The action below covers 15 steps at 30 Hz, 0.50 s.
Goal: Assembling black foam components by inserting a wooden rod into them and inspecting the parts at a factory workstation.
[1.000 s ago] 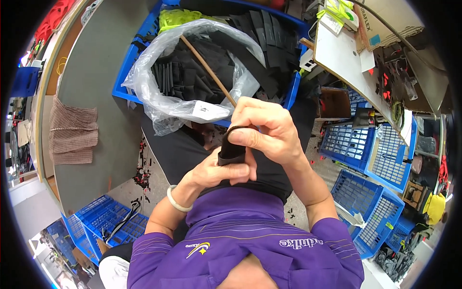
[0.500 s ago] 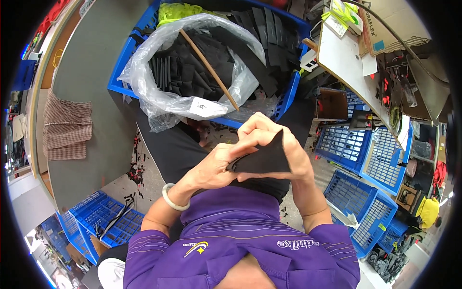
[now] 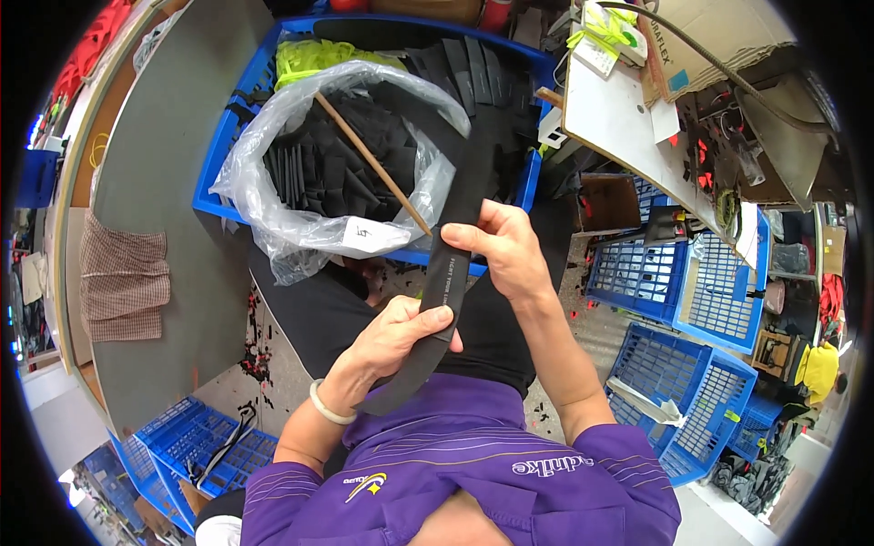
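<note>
A person in a purple short-sleeved shirt (image 3: 437,446), seen from above, sits with black trousers (image 3: 319,323) spread to either side. Across the lap, held in front of the body, is a long black strip (image 3: 448,284) with pale print along it. The left hand (image 3: 401,335), a white bracelet (image 3: 330,407) at its wrist, grips the strip with the thumb on top; below it, the near end curves toward the shirt. Higher up, the right hand (image 3: 503,250) pinches the strip, thumb pressed on its face. The strip's far end blends into dark material beyond.

Past the knees, a blue crate (image 3: 527,187) holds a clear plastic bag (image 3: 238,173), its mouth open around a heap of black pieces (image 3: 337,173). A wooden stick (image 3: 371,164) slants over the bag. Neon-yellow material (image 3: 332,62) lies at the crate's far left.

To the left, a checked cloth (image 3: 125,282) lies on a grey table (image 3: 182,136). Rightward are more blue crates (image 3: 655,369) and, farther up, a cardboard box (image 3: 719,36).
</note>
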Tool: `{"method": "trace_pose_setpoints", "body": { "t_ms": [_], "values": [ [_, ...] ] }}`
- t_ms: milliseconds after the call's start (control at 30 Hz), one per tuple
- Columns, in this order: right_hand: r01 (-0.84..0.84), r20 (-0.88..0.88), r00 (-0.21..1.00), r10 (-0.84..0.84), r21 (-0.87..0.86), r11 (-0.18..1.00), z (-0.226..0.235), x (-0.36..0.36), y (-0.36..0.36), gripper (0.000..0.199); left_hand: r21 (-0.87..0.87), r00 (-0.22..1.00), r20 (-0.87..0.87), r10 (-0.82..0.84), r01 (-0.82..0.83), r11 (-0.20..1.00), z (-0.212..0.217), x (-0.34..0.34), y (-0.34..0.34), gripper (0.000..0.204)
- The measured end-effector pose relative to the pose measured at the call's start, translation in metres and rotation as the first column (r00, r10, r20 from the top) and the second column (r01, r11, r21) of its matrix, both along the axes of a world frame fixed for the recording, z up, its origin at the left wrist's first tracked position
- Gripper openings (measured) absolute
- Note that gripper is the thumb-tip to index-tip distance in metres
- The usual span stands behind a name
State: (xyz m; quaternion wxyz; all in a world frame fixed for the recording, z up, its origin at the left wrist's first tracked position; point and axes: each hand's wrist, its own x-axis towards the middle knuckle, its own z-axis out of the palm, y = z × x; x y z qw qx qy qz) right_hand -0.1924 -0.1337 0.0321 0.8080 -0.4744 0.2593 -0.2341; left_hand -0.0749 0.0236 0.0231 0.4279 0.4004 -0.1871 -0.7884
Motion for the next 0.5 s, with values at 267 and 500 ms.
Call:
{"method": "trace_pose_setpoints", "body": {
  "t_ms": [267, 500],
  "values": [
    [0.132, -0.097, 0.987, -0.126, 0.063, 0.989, -0.043, 0.013, -0.023, 0.013, -0.056, 0.936, 0.206, 0.285, -0.279, 0.959, -0.01, -0.018, -0.018, 0.029],
    [0.205, -0.142, 0.967, -0.214, -0.072, 0.976, -0.04, 0.02, -0.027, 0.015, -0.102, 0.858, 0.335, 0.391, -0.379, 0.92, -0.022, -0.03, -0.039, 0.023]
  ]
}}
